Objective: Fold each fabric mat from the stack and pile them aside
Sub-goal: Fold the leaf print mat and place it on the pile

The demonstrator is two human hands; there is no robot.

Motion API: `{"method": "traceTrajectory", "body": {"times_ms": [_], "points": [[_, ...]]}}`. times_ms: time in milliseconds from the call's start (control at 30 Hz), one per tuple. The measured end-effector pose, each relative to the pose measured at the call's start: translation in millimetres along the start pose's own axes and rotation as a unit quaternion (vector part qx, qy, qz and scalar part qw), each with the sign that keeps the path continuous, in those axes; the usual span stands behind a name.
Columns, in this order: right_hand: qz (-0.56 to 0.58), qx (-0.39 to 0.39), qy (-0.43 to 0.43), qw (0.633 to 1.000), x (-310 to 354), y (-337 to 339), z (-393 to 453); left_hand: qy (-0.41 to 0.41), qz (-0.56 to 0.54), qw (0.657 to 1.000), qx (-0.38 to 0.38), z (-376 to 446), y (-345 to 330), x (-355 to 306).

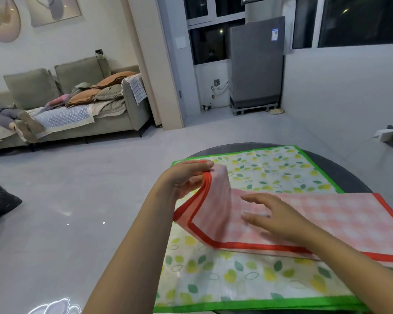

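Mid-fold on the pink checked mat (327, 214), red-bordered, lying across the top of the stack. Left hand (186, 175) pinching its left edge — thumb and fingers curled round the red border, corner lifted clear of the layer below and tilted up toward the far side. Right hand (279, 216) flat on the pink cloth just right of those lifted fingers, palm down, fingers straight and spread, pressing and gripping nothing. Motion blur around both hands, so exact fingertip contact hard to read.

Directly under the right palm and beyond the left fingertips: the leaf-print mat (247, 277) with the green border, spread wide over a dark round table (340, 168). Whether one green mat or several layered ones — cannot tell; green edging at the near side looks doubled, suggesting more than one.

Progress, as a judgement: early. No folded pile visible anywhere near either hand; nothing set aside on the table's bare rim. Pink mat only partly turned over, first fold not yet laid down. Still left: finishing this fold, likely folding again, moving it aside, then the leaf-print layers underneath.

Far beyond the fingers, unrelated: a sofa (82, 109) heaped with bedding and a grey fridge (256, 62) by the window.
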State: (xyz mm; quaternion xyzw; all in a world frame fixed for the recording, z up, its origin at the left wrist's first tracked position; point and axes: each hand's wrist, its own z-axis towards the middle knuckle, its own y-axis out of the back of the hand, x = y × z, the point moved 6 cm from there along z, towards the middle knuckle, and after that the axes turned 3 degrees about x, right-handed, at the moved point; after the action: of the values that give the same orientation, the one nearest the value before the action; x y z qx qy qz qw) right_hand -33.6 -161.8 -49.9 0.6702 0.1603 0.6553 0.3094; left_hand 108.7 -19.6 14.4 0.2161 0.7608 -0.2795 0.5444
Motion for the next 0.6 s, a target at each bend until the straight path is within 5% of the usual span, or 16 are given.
{"method": "traceTrajectory", "body": {"times_ms": [200, 333, 600], "points": [[0.162, -0.010, -0.069, 0.984, -22.5, 18.2, -11.3, -0.007, 0.022, 0.996, 0.082, 8.0, -66.3, 10.1], [0.296, -0.061, -0.147, 0.942, -30.8, 36.5, -20.2, -0.017, 0.039, 0.996, 0.080, 19.4, -95.9, 28.5], [0.180, -0.135, -0.131, 0.965, -40.8, 60.3, -38.0, -0.034, 0.021, 0.999, -0.022, 46.2, -126.0, 68.3]]}}
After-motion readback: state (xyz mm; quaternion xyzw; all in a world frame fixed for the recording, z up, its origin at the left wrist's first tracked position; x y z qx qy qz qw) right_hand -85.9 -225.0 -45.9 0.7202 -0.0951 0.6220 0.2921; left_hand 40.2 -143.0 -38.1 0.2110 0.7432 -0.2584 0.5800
